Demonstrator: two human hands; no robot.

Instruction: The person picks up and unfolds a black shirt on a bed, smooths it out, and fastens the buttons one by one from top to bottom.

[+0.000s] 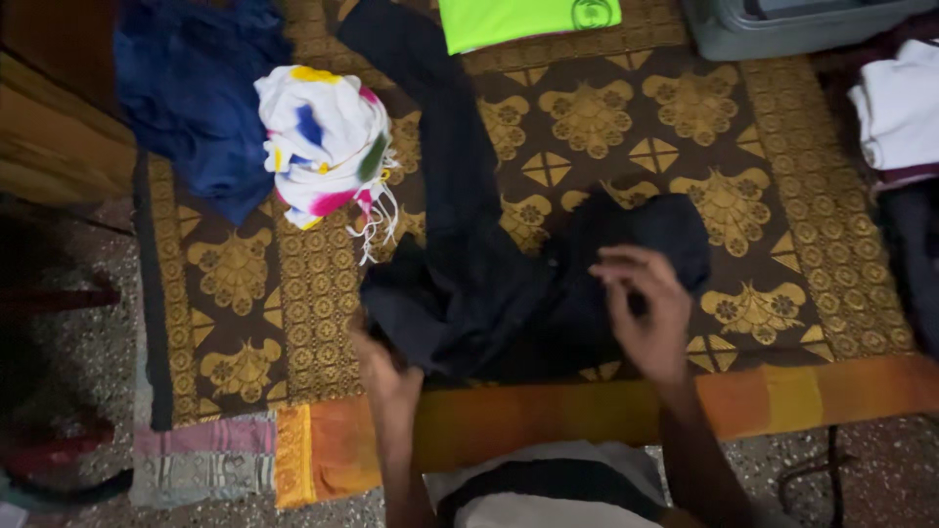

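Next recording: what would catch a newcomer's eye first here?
Most striking is the brown mat with gold motifs, and on it the dark garment that both hands work on: the left hand grips its near edge, the right hand rests on it. A white cloth with bright splashes lies bunched at upper left.

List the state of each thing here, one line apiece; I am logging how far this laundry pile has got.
Black cloth garment: bunched, partly spread on the mat.
Left hand: gripping the garment's near edge.
Right hand: fingers curled, resting on the garment.
White scarf with coloured splashes: crumpled in a heap.
Dark blue cloth: crumpled.
Bright green shirt: laid flat.
White clothes: folded, stacked.
Brown and gold patterned mat: spread flat.
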